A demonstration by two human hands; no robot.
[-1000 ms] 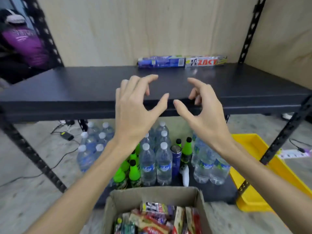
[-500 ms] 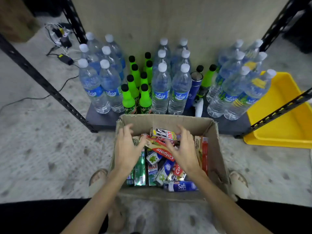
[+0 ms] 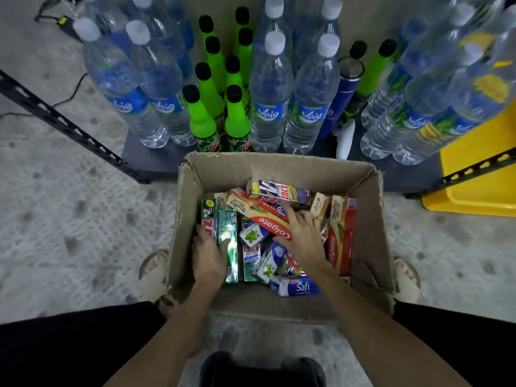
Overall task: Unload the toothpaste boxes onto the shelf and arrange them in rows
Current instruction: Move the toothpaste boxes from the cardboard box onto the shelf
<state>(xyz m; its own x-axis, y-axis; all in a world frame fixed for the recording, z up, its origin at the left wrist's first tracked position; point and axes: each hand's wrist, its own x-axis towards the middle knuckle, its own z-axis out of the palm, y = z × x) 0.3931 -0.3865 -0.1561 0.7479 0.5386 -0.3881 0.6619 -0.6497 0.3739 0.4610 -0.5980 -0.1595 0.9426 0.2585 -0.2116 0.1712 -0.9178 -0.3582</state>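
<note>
Toothpaste boxes (image 3: 275, 233) | both hands now deeper in carton (image 3: 371, 236) | left hand (image 3: 208, 256) grips green box (image 3: 229, 244) | right hand (image 3: 304, 236) spread

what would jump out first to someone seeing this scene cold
The open carton at the person's feet, crammed with jumbled toothpaste boxes, draws the eye first, the red Colgate box lying slantwise on top. Both hands are down in it: the left hand by the green boxes at the left side, the right hand spread on the pile. Behind stands a crowd of water bottles and bright green bottles on the low shelf.
</note>
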